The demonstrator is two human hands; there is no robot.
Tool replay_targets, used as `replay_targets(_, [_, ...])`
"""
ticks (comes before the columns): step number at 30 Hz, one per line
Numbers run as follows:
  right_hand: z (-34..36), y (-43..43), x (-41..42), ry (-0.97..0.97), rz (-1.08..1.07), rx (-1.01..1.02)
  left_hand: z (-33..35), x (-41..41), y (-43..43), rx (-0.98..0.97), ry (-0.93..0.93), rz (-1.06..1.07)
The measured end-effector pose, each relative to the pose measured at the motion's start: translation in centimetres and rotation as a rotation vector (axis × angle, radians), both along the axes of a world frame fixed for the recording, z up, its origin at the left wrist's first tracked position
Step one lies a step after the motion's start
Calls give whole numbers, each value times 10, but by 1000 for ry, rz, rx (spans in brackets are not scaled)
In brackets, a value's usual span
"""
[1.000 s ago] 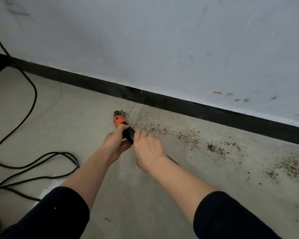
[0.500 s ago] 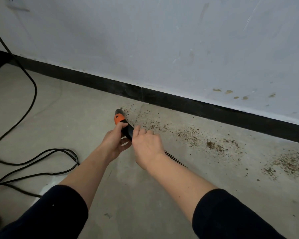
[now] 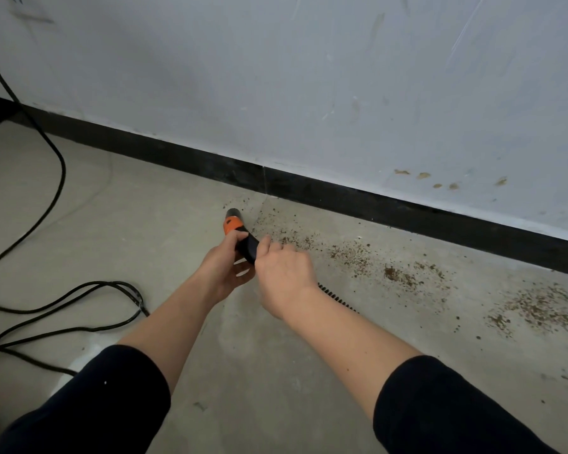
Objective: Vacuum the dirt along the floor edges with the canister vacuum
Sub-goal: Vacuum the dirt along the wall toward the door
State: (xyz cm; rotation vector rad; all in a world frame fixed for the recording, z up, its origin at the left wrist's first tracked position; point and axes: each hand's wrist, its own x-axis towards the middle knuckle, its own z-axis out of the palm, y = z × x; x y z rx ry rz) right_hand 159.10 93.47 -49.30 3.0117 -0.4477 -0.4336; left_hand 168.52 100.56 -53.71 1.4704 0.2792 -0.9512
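Note:
The vacuum nozzle (image 3: 235,224) is black with an orange collar and points at the floor close to the black baseboard (image 3: 341,198). My left hand (image 3: 225,267) grips its black handle from below. My right hand (image 3: 284,273) grips the same handle just behind, fingers curled over it. The ribbed black hose (image 3: 336,298) shows under my right wrist. Brown dirt (image 3: 351,253) lies scattered along the floor edge to the right of the nozzle, with a further patch of dirt (image 3: 538,308) at far right.
A black power cord (image 3: 79,290) loops over the concrete floor on the left and runs up the wall at far left. The pale wall (image 3: 309,93) rises above the baseboard. Bare concrete lies in front of my arms.
Both hands and the nozzle have slid slightly away from me and toward the baseboard at the dirt's left end. My grip on the handle is the same.

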Motion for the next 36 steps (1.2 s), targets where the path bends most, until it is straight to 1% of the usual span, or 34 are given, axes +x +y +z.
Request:
replay_targets(10, [1,3,18,-6,-13,42,3,16,3,21,-39,56])
replay_targets(23, [-4,-14,4,-16,-55,64,-1,12,-15,22,-19,27])
replay_targets(26, [-7,-18,-14,-49,15,42,-2,7,-19,25,-7,35])
replay_targets(30, [-8,-26,-34,-83,110,-1,-3,1,-24,-35,32,53])
replay_targets(36, [1,-33,-44,-92,117,-6,0,-6,-30,-57,51,55])
